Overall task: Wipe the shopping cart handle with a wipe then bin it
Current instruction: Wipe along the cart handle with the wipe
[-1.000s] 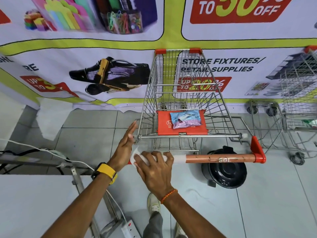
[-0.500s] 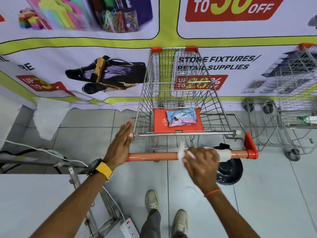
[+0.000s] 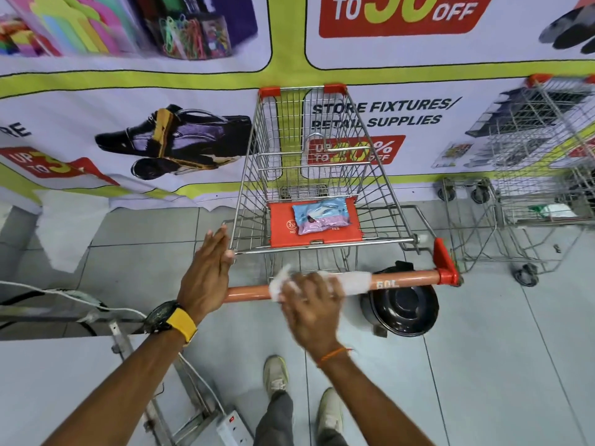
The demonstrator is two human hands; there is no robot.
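right hand (image 3: 314,305) fingers curl around the white wipe (image 3: 352,281), pressing it on the orange cart handle (image 3: 407,280). left hand (image 3: 206,275) fingers straight, flat against the cart's corner. black bin (image 3: 404,305) beyond the handle.

- A single head-worn wide-angle view, looking forward and steeply down from above the person's own arms and shoes (image 3: 275,373)
- It faces a banner wall (image 3: 128,101), whose lines bow with the lens; the shopping cart (image 3: 317,175) stands centred, seen from behind its handle (image 3: 405,278)
- Both forearms enter from the bottom edge, close beneath the lens; floor tiles (image 3: 499,365) fill the lower right
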